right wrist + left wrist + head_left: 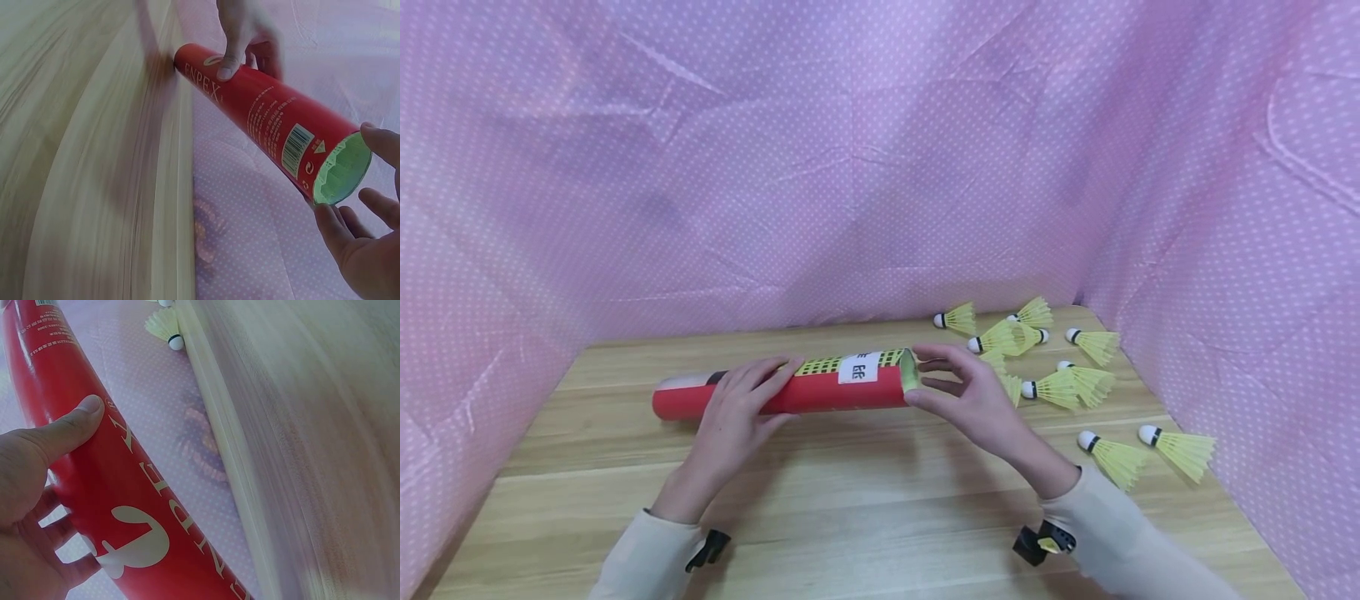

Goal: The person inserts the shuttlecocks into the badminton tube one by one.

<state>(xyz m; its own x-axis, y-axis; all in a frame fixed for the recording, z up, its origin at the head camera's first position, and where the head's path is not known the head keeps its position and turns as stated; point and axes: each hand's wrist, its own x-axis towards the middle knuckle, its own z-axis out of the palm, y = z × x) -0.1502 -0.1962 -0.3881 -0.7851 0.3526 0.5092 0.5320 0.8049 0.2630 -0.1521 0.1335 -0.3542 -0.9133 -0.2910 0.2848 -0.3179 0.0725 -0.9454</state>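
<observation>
A red shuttlecock tube (827, 398) lies crosswise in front of me in the head view, with a yellow grid strip and a white label on its upper side. My left hand (735, 412) grips its left half from above, thumb on the near side; the left wrist view shows that thumb (78, 425) pressed on the red wall. At the right end, thumb and fingertips of my right hand (973, 402) hold opposite sides of the uncapped rim (317, 194). Pale green ribbed skirting (337, 172) shows inside the mouth.
Several yellow shuttlecocks with white heads lie on the wooden table (850, 508) at the right, including one (1052, 389) just beyond my right hand and another (1180, 450) near the right edge. Pink dotted cloth (850, 167) walls the table at back and sides.
</observation>
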